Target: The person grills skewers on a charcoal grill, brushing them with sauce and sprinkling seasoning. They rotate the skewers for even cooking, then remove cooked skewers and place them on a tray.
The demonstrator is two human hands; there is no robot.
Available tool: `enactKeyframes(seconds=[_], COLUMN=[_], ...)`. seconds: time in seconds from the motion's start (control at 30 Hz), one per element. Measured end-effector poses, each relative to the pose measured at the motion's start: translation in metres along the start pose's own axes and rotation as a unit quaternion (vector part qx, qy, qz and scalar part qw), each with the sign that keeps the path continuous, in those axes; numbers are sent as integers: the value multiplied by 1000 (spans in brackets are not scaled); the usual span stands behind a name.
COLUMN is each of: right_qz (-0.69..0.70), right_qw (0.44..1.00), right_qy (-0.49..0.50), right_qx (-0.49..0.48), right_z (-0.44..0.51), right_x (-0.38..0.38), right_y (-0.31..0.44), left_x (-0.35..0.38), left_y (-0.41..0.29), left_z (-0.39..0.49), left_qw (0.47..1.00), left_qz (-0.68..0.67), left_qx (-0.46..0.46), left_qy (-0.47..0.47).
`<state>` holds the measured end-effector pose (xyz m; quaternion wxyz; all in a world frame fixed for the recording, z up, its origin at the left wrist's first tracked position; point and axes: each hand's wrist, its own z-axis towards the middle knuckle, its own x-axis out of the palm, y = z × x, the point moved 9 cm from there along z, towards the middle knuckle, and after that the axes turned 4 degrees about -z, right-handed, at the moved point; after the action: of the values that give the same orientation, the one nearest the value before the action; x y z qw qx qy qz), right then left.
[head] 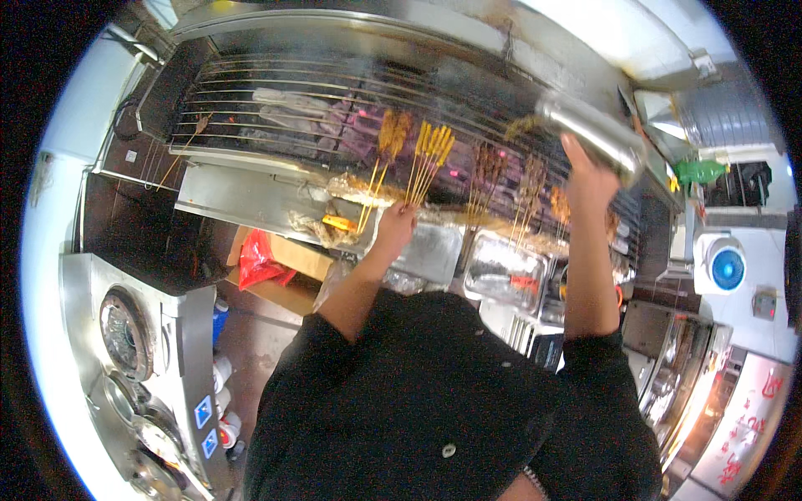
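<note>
My left hand [397, 224] is closed on the stick ends of several skewers of yellow food [434, 143] lying over the charcoal grill [250, 81]. Just left of them, orange-brown skewers [393, 134] rest on the grill with sticks toward me. My right hand [589, 172] grips a metal shaker canister [592, 131], tilted above the right part of the grill and blurred. Between my hands lie dark meat skewers [487, 166] and brown skewers [531, 181]. Orange skewers [559, 203] are partly hidden by my right forearm.
Metal trays [506, 250] stand along the grill's near edge. An orange-handled item [339, 222] lies by crumpled foil on the ledge. A cardboard box [301, 260] holds a red plastic bag [257, 260]. A stove [125, 338] is at lower left, a green bottle [698, 170] at right.
</note>
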<state>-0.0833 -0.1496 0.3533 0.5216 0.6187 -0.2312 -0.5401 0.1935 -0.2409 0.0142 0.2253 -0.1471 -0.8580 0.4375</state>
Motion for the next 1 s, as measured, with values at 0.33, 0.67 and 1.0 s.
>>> enactKeyframes(seconds=[0.33,0.67,1.0], right_qz=[188,68,191], right_qw=[956,976,928], right_qy=[96,146,258], right_qx=[-201,-148,-191], right_z=[25,60,41], right_x=[-43,-58,-49], right_y=[-5,-24,-1], left_x=[10,142,176], left_y=[69,37,22], left_z=[-47,-61,-35], left_qw=[990,887,790], left_qz=[-105,391,579], left_qx=[-9,157,70], left_qy=[94,-190,-189])
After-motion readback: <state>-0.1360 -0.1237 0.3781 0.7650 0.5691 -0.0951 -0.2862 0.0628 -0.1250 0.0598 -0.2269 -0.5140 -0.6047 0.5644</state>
